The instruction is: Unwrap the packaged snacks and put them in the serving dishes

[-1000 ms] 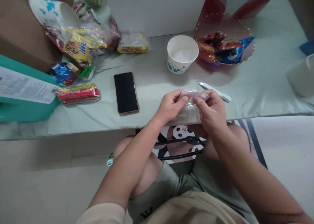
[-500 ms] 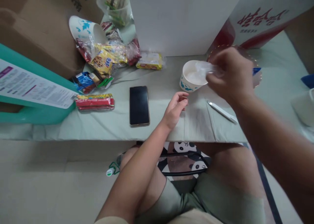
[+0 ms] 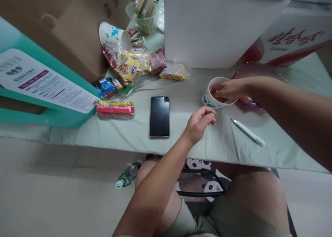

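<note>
Pale green cloth covers the bench point(image 3: 138, 131) across the middle of the frame, with a white box point(image 3: 202, 29) behind at upper centre. Your cup point(image 3: 208, 99) stands upright right of centre, mouth up. Your right hand point(image 3: 227, 90) is nearer to it: the fingers enter the mouth from the right and dip below the rim, so whether they grip anything cannot be told. Your left hand point(image 3: 201, 123) lies just below and left of the cup, fingers half curled, nothing visible in them; contact with the cup wall cannot be confirmed.

Obstructions noted: your right forearm crosses the bowl point(image 3: 259, 69) at right, hiding much of it. One slim white tool point(image 3: 248, 132) lies below the cup and to its right, its long axis running from upper left to lower right. Your phone point(image 3: 159, 116) rests near frame centre, clear of both hands. Snack packets point(image 3: 129, 69), red packets point(image 3: 115, 110) and a green jug point(image 3: 38, 78) occupy the left, well apart from the cup.
</note>
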`<state>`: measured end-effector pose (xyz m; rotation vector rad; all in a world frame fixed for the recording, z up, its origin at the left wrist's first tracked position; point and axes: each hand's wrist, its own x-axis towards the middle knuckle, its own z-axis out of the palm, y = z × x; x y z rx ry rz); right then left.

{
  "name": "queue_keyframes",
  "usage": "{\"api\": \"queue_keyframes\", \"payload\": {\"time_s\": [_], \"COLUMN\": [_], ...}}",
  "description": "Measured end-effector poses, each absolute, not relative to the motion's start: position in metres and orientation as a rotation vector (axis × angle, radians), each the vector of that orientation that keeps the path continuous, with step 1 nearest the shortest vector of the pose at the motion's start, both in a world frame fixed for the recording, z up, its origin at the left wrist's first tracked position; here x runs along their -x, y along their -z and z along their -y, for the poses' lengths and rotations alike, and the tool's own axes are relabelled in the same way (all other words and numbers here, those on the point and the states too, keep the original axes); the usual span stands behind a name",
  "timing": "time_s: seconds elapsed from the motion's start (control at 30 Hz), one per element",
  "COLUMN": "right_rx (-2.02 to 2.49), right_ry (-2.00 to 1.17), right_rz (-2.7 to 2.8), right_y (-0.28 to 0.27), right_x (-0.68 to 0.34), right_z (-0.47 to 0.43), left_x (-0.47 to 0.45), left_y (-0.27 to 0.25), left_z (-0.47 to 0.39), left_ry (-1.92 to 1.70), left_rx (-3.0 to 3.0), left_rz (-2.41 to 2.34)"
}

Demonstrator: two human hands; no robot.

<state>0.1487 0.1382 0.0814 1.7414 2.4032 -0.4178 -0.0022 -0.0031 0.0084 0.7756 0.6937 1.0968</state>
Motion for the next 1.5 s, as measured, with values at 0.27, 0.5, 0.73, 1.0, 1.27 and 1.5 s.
{"api": "queue_keyframes", "payload": {"time_s": [0.27,0.5,0.73,1.0,1.27,1.5], "right_rx": [-1.697,-1.666,-1.724,-1.894,-2.234,-2.014], "right_ry": [0.082,0.175,0.231,-0.064,0.229,1.173], "right_rz": [-2.543,-2.538,-2.660,-2.356,-2.644,-3.153], "right_y": [-0.106,-0.058,-0.031,-0.104,-0.086,-0.005], "right_x": [-0.060,-0.015,-0.027,-0.035,-0.096,-0.179], "right_z": [-0.146,-0.191,-0.201,-0.124,-0.002,0.057], "left_x": [0.013,0.028,0.029,0.023,0.010,0.008], "left_y": [-0.013,-0.014,-0.016,-0.010,-0.013,0.000], "left_z": [0.003,-0.005,-0.011,-0.019,-0.003,0.002], "left_ry": [-1.313,-1.315,-1.283,-1.320,-1.317,-1.166], "left_rx": [-0.559,-0.439,-0.397,-0.397,-0.524,-0.500], "left_rz": [-0.842,-0.828,-0.816,-0.884,-0.631,-0.817]}}
